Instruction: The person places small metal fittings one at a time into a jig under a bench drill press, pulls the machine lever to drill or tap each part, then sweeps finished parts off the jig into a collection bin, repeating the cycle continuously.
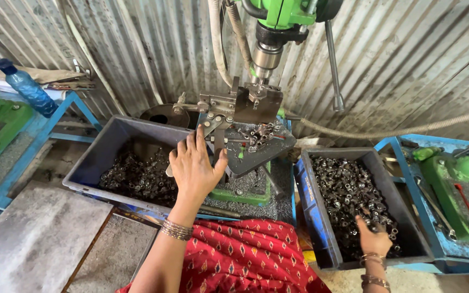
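A green drill press [278,21] stands in front of me with a metal clamping jig [248,103] on its table [256,157]. My left hand [194,168] rests over a metal lever [210,127] at the jig's left side, fingers spread around it. My right hand [373,233] reaches down into the dark bin [313,211] on the right, fingers closed among several small metal parts [354,190]. A few loose parts lie on the press table [259,135] behind the jig.
A grey bin [101,146] of small metal parts sits at the left. Blue benches with green machines stand at both sides [451,190] [6,119]. A blue bottle [25,87] stands back left. Corrugated metal wall behind; grey slab [33,239] lower left.
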`<control>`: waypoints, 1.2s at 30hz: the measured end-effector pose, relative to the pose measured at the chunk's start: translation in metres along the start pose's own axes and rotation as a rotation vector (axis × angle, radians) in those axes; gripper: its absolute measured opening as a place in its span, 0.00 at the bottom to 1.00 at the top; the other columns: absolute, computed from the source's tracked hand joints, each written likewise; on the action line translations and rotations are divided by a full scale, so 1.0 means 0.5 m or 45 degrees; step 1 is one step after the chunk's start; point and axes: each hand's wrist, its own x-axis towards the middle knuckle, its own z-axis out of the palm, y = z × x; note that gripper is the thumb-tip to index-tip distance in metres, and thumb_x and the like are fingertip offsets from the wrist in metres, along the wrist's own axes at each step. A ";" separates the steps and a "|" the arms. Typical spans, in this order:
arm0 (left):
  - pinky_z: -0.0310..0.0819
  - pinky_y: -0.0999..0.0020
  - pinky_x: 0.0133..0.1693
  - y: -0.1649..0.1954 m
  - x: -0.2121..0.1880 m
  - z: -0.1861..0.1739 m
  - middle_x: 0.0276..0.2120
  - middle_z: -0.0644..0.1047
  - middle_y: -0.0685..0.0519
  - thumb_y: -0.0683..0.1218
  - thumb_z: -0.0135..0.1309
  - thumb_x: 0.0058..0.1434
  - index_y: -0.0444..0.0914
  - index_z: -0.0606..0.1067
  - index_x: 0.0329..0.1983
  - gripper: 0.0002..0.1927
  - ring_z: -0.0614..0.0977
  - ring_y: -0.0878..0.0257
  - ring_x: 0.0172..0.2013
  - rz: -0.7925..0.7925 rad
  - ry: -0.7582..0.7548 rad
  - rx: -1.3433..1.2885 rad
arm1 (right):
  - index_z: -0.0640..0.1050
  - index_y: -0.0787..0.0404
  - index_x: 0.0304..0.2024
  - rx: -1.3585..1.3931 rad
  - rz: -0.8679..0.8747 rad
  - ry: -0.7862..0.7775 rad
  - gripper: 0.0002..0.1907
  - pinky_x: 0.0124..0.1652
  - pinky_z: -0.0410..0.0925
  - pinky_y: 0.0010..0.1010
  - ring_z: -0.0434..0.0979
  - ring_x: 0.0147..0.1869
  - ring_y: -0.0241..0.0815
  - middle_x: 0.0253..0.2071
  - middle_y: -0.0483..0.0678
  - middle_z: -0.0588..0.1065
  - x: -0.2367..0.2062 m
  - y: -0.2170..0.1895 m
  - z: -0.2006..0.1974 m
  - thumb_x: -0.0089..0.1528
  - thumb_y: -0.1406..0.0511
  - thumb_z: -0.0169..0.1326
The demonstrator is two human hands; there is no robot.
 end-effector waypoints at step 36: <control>0.67 0.49 0.59 0.032 0.018 0.251 0.58 0.72 0.34 0.71 0.71 0.35 0.27 0.60 0.68 0.66 0.75 0.41 0.58 -0.091 -0.251 -0.550 | 0.71 0.70 0.61 2.112 -0.457 -0.704 0.36 0.73 0.56 0.41 0.67 0.72 0.50 0.64 0.58 0.72 -0.141 -0.702 0.109 0.72 0.45 0.37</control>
